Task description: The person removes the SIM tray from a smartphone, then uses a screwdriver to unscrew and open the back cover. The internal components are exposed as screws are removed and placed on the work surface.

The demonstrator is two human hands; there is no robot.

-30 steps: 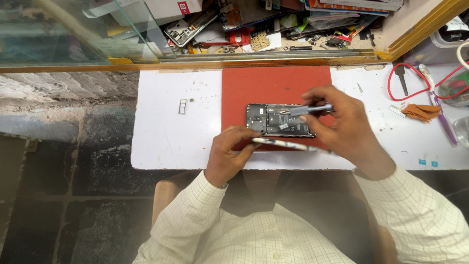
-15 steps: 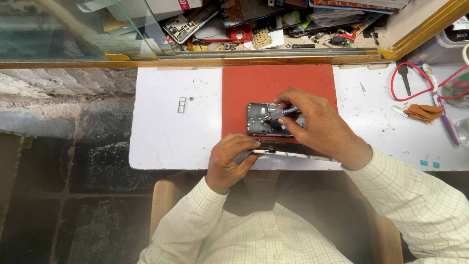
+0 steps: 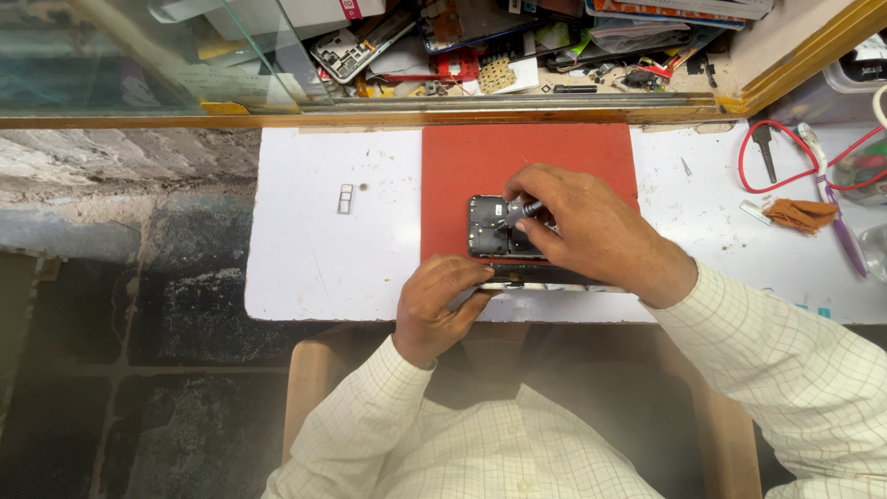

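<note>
The right hand (image 3: 591, 231), pinching a slim grey tool (image 3: 517, 211), has slid left onto the opened black phone's (image 3: 494, 231) circuitry; the left hand (image 3: 442, 300) grips its lower edge.

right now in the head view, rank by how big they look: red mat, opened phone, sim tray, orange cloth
1. red mat, clearly the largest
2. opened phone, though the right hand covers part of it
3. orange cloth
4. sim tray, the smallest
</note>
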